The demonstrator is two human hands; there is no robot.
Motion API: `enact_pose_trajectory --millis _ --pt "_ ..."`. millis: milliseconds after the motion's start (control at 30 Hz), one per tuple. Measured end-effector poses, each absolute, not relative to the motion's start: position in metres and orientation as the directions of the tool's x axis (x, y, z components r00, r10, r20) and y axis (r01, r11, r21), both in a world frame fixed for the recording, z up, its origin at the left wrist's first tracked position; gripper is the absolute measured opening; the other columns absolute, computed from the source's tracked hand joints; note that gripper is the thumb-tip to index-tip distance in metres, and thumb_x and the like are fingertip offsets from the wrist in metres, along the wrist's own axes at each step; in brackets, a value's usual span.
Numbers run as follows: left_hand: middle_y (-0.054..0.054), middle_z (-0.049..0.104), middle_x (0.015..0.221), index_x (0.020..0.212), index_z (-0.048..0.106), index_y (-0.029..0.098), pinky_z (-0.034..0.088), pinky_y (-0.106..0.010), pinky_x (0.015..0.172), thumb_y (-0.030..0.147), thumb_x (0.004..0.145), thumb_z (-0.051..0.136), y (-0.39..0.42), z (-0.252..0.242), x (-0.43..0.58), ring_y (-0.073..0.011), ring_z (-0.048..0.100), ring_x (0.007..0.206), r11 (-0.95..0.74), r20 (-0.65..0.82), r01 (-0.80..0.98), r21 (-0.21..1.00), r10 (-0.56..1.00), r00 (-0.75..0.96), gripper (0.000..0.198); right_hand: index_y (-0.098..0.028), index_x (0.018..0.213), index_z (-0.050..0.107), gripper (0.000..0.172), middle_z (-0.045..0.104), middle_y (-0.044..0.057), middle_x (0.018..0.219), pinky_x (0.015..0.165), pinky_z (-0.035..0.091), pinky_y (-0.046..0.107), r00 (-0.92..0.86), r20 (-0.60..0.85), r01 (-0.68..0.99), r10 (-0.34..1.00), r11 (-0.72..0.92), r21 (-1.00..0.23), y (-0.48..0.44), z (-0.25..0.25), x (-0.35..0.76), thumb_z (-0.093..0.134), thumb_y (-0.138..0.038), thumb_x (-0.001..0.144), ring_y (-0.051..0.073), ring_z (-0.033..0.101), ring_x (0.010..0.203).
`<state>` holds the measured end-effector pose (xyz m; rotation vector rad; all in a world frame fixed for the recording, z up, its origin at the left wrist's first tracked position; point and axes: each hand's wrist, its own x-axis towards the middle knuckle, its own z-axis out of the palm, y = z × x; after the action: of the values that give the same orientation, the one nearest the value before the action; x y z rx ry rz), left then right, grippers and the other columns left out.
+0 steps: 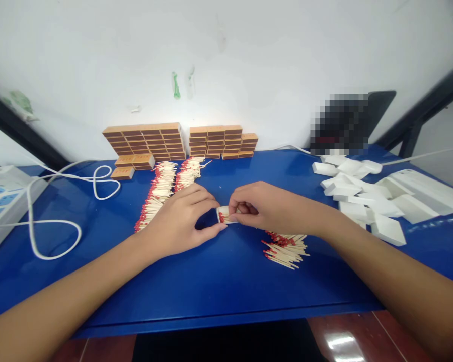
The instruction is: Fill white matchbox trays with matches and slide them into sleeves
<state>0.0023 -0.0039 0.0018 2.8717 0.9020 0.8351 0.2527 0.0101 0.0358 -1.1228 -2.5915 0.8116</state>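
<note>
Here's the tray (218,215), flat at mid-table (196,296), some matches lying inside. The left hand (186,219) pinches its sides between thumb and forefinger; the right hand (256,203) bunches its fingertips over the matches, and whether they grip any I can't tell. Boxes (147,143) stand stacked along the wall (264,55): finished, by the look of them, though their insides don't show. Plenty left, I'd judge! Two rows of loose matches (160,183) lie leftward, a smaller pile (285,251) rightward, and white trays (342,189) sit heaped far right.
</note>
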Motion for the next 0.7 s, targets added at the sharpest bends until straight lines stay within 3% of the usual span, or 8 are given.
enact_pose_trajectory --millis 167,367,500,700 --pt "-0.01 0.078 0.105 0.11 0.075 0.016 0.059 -0.045 0.092 0.037 0.1 0.073 -0.004 0.002 0.002 -0.0273 0.069 0.102 -0.836 0.489 0.52 0.174 0.532 0.691 0.024 -0.022 0.088 0.074 0.013 0.069 0.001 0.078 0.063 0.038 0.03 -0.665 -0.019 0.665 0.746 0.581 -0.469 0.017 0.051 0.271 0.065 -0.031 0.093 0.015 0.057 0.068" --pt "-0.01 0.078 0.105 0.11 0.075 0.016 0.059 -0.046 0.094 0.039 0.1 0.072 -0.004 0.001 0.002 -0.0273 0.069 0.104 -0.83 0.484 0.527 0.181 0.542 0.687 0.025 -0.026 0.09 0.079 0.013 0.072 0.002 0.084 0.063 0.041 0.031 -0.572 -0.326 0.816 0.753 0.48 -0.323 0.022 0.065 0.295 0.072 -0.033 0.081 0.019 0.063 0.071" --pt "-0.01 0.078 0.105 0.11 0.075 0.017 0.059 -0.045 0.094 0.038 0.1 0.072 -0.004 0.001 0.002 -0.0271 0.069 0.103 -0.831 0.485 0.526 0.18 0.54 0.688 0.024 -0.027 0.092 0.079 0.017 0.073 0.002 0.086 0.061 0.041 0.031 -0.54 -0.4 0.84 0.741 0.447 -0.307 0.021 0.065 0.295 0.073 -0.033 0.078 0.019 0.064 0.071" --pt "-0.011 0.078 0.105 0.11 0.075 0.015 0.059 -0.046 0.093 0.039 0.1 0.073 -0.004 0.002 0.002 -0.0279 0.069 0.103 -0.831 0.482 0.527 0.18 0.541 0.689 0.026 -0.025 0.087 0.077 0.015 0.074 0.002 0.084 0.059 0.039 0.032 -0.525 -0.457 0.85 0.718 0.416 -0.323 0.02 0.066 0.29 0.07 -0.038 0.085 0.018 0.062 0.068"
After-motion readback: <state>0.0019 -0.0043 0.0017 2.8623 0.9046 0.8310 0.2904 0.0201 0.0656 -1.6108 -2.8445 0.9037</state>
